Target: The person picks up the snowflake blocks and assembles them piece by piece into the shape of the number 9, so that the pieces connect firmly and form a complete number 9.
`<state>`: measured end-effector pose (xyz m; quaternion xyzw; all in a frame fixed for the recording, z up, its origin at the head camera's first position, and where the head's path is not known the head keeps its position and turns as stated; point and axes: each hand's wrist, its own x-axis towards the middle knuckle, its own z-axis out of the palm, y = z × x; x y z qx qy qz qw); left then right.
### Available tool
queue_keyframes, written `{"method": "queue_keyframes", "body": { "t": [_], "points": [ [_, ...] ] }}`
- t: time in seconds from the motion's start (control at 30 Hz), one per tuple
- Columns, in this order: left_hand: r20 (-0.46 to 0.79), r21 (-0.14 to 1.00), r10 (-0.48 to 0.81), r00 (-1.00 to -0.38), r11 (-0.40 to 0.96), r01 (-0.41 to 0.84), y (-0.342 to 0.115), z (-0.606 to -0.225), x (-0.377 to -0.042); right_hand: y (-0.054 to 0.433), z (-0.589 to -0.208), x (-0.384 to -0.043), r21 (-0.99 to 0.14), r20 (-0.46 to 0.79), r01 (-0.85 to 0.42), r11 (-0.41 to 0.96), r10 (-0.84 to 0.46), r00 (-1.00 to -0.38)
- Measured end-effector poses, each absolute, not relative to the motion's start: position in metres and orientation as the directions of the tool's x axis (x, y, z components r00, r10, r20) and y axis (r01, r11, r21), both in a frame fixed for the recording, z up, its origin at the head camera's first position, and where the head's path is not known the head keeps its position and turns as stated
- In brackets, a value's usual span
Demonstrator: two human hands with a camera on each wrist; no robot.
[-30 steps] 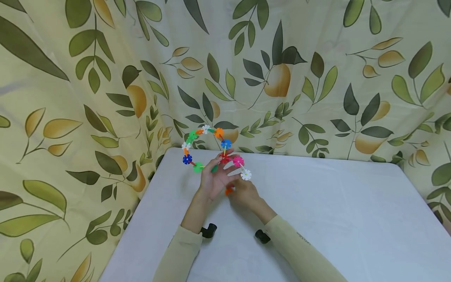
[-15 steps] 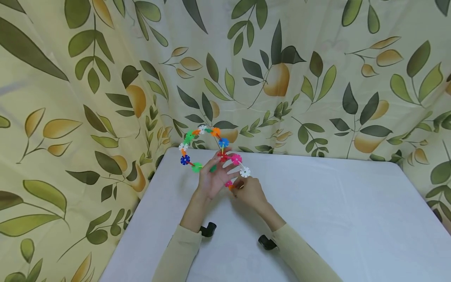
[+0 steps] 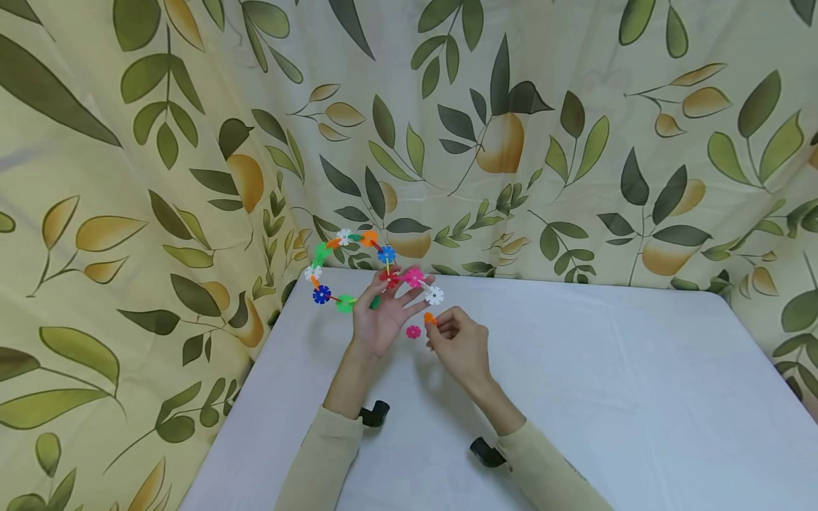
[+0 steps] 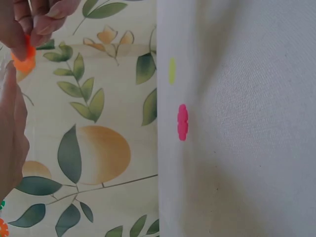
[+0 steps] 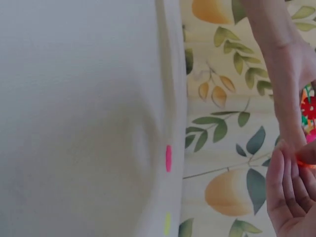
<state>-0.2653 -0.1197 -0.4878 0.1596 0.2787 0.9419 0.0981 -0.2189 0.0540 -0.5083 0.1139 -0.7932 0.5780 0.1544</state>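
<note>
In the head view my left hand (image 3: 378,323) holds up a chain of coloured plastic snowflake discs (image 3: 345,304), pinched between thumb and forefinger, other fingers spread. Its looped part hangs to the left. From the red disc (image 3: 390,281) a short tail runs right through a pink disc (image 3: 415,277) to a white disc (image 3: 434,295). Just right of that tail's end, my right hand (image 3: 461,348) pinches a loose orange snowflake disc (image 3: 430,319), apart from the chain. The left wrist view shows the orange disc (image 4: 23,58) between the fingertips.
A loose pink disc (image 3: 413,331) lies on the white-covered table (image 3: 607,383) below the hands. Near it, the left wrist view shows a yellow disc (image 4: 172,71). A leaf-patterned curtain (image 3: 562,142) stands behind and left of the table.
My right hand has drawn up and right off the table with the orange disc, uncovering the loose pink disc. The left hand and the chain have shifted slightly left and up.
</note>
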Motion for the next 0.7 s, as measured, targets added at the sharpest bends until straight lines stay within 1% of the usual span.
{"method": "queue_keyframes", "body": {
  "t": [0.13,0.27,0.4,0.53,0.7],
  "points": [
    [0.23,0.551,0.273,-0.934,-0.828,-0.106,-0.1196,-0.4879,-0.2652,0.0526,-0.5052,-0.2194,-0.863,0.439,-0.408,0.298,0.045,-0.897],
    [0.211,0.545,0.271,-0.939,-0.83,-0.117,-0.1193,-0.4877,-0.2644,0.0529,-0.5027,-0.2204,-0.839,0.484,-0.435,0.328,0.081,-0.872],
    [0.228,0.538,0.264,-0.937,-0.836,-0.105,-0.1193,-0.488,-0.2648,0.0538,-0.5021,-0.2214,-0.82,0.514,-0.45,0.353,0.107,-0.851],
    [0.236,0.541,0.253,-0.938,-0.836,-0.089,-0.119,-0.4884,-0.266,0.0544,-0.5016,-0.2232,-0.81,0.541,-0.474,0.344,0.125,-0.832],
    [0.211,0.561,0.237,-0.948,-0.824,-0.081,-0.1181,-0.4879,-0.2665,0.0543,-0.5007,-0.2249,-0.799,0.563,-0.499,0.335,0.13,-0.816]
  ]
}}
